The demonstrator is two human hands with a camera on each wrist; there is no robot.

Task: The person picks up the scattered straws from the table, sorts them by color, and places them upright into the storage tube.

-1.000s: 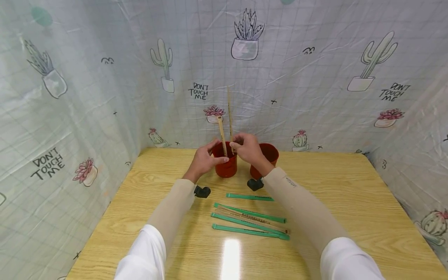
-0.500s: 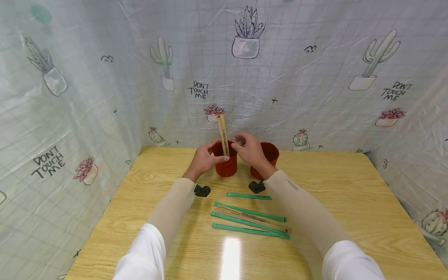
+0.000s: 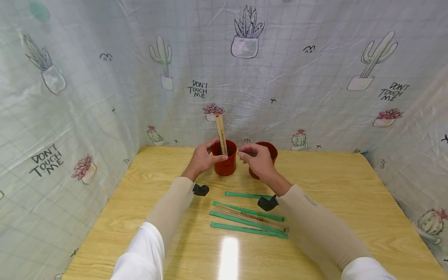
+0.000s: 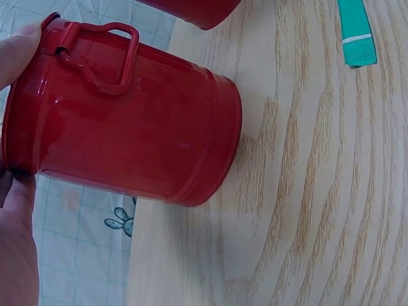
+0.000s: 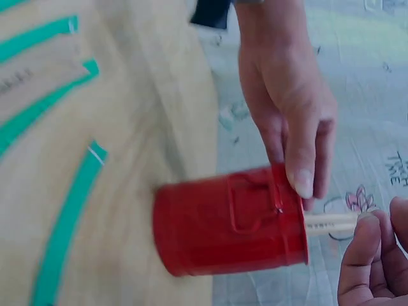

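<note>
Two pale strips (image 3: 222,138) now lean together in the left red pot (image 3: 224,168); the right hand (image 3: 260,159) has just released one and drawn back near the right red pot (image 3: 271,149), fingers loosely curled around nothing, so that strip looks placed. The left hand (image 3: 203,157) grips the left red pot's rim. No strip rises above the right red pot. Green strips (image 3: 245,229) and another pale strip (image 3: 259,220) lie on the desk (image 3: 332,202).

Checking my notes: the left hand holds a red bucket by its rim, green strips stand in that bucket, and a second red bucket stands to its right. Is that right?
The colour is wrong: the strips standing in the bucket held by the left hand are tan, as the head view shows. The rest holds.
</note>
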